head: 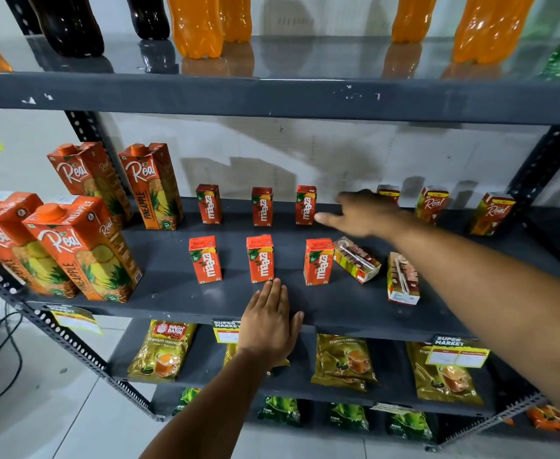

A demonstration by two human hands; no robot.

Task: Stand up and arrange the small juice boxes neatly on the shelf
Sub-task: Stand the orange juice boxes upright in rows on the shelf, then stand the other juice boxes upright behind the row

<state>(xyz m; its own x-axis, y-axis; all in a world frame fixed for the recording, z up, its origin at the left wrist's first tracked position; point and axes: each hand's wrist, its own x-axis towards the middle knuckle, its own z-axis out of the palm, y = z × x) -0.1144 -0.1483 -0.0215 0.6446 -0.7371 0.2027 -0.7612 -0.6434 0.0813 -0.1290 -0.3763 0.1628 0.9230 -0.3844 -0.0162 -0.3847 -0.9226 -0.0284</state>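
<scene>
Several small red Maaza juice boxes stand upright on the dark shelf (pixel 172 289) in two rows: a back row (pixel 262 207) and a front row (pixel 260 258). Two small Real boxes lie tipped over, one (pixel 356 260) beside the front row's right end, one (pixel 402 279) further right. More small Real boxes (pixel 432 204) stand at the back right. My left hand (pixel 268 323) rests flat on the shelf's front edge, fingertips just below the middle front box. My right hand (pixel 361 215) reaches over the shelf, fingers spread, near the rightmost back Maaza box (pixel 305 205), holding nothing.
Tall Real pineapple cartons (pixel 86 246) fill the shelf's left end. Soda bottles (pixel 195 24) stand on the shelf above. Tea pouches (pixel 164 351) lie on the shelf below. Price tags (pixel 457 352) hang on the shelf's front edge. Slotted metal uprights frame both sides.
</scene>
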